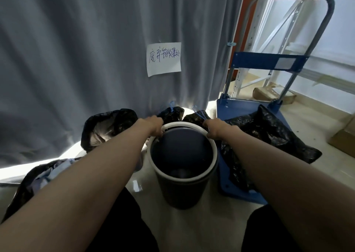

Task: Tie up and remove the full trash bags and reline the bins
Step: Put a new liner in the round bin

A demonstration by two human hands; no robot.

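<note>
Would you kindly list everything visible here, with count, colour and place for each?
bin: one, dark with a white rim ring, on the floor in the centre
black bags: at least four; one on the cart, one left of the bin, one at the lower left, black plastic with blue drawstrings behind the bin
cart: one, blue deck with a grey handle, right of the bin
curtain: one, grey, behind the bin
note: one, white with handwriting, on the curtain
boxes: two, brown cardboard, on the floor at right
left hand: grips the ring's far left
right hand: grips the ring's far right
</note>
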